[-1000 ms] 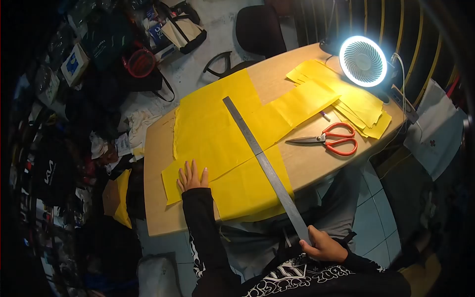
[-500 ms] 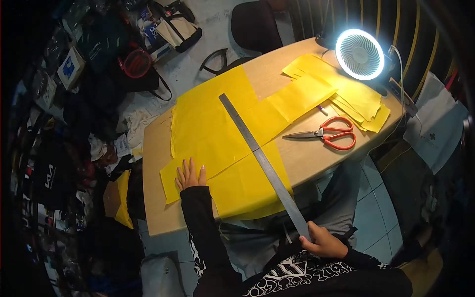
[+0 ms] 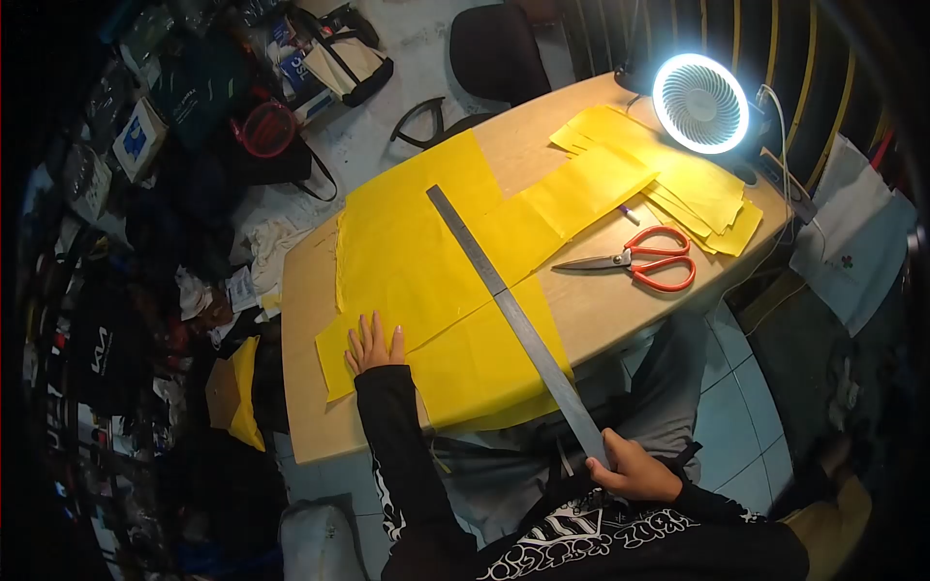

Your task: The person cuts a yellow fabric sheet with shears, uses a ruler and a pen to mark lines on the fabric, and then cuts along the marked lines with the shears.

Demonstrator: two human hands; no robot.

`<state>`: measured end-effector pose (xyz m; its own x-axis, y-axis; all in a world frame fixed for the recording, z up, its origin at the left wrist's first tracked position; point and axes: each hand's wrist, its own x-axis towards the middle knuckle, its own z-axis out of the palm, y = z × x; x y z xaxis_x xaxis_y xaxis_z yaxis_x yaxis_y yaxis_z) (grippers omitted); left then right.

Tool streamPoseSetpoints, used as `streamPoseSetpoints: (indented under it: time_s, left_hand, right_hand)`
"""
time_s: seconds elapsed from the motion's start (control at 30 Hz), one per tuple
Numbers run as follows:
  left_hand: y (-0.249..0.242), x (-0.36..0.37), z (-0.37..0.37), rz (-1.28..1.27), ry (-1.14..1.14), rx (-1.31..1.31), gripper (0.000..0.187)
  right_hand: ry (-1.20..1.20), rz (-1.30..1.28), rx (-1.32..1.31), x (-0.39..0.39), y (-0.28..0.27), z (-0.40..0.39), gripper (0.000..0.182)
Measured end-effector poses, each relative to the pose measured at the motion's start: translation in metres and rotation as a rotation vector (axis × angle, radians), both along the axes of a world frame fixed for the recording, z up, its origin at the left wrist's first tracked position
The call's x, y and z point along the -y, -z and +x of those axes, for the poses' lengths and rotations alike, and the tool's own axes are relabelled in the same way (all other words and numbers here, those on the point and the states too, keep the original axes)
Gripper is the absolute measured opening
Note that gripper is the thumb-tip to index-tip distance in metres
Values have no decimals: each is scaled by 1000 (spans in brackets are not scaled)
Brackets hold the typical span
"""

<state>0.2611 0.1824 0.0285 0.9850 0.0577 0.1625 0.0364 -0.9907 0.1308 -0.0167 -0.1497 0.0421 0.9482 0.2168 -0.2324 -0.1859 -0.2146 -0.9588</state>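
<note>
Yellow sheets (image 3: 407, 242) lie spread over the wooden table (image 3: 310, 426). My left hand (image 3: 374, 346) rests on the lower left part of the sheets with its fingers spread. A long metal ruler (image 3: 518, 315) crosses the sheets diagonally. Its near end is in my right hand (image 3: 632, 470), which is closed round it beyond the table's front edge. Scissors with orange handles (image 3: 635, 261), blades pointing left, lie to the right of the sheets. Beside them is a small purple pen (image 3: 630, 215), partly under a yellow strip.
A lit ring fan (image 3: 700, 104) stands at the table's back right, near a stack of yellow pieces (image 3: 712, 198). Behind the table is a black chair (image 3: 499, 53). Bags and clutter fill the floor at the left. White cables hang at the right edge.
</note>
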Motion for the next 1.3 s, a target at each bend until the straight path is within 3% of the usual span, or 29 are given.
streamPoseSetpoints:
  time_s: [0.63, 0.93, 1.03, 1.13, 1.17, 1.2, 1.27, 1.3]
  left_hand:
    - [-4, 4, -2, -6, -8, -3, 64]
    - [0, -3, 0, -86, 14, 15, 65]
    - [1, -16, 5, -219, 46, 44, 66]
    - [-8, -17, 15, -240, 72, 84, 65]
    - [-12, -16, 17, -225, 72, 100, 65]
    - [-12, -13, 23, -269, 219, 177, 65]
    - [-17, 9, 34, -263, 423, 204, 68]
    - [-22, 27, 37, -251, 505, 193, 70]
  right_hand:
    - [20, -27, 25, -1, 3, -3, 31]
    - [-73, -92, -88, 10, -32, 5, 38]
    - [33, -263, 166, 29, -34, 10, 41]
    - [215, -237, 328, 59, -62, 35, 27]
    - [246, -335, 447, 70, -68, 51, 24]
    - [290, -488, 631, 82, -63, 71, 21]
    - [423, -504, 763, 104, -54, 126, 17]
    - [372, -597, 890, 119, -57, 155, 18]
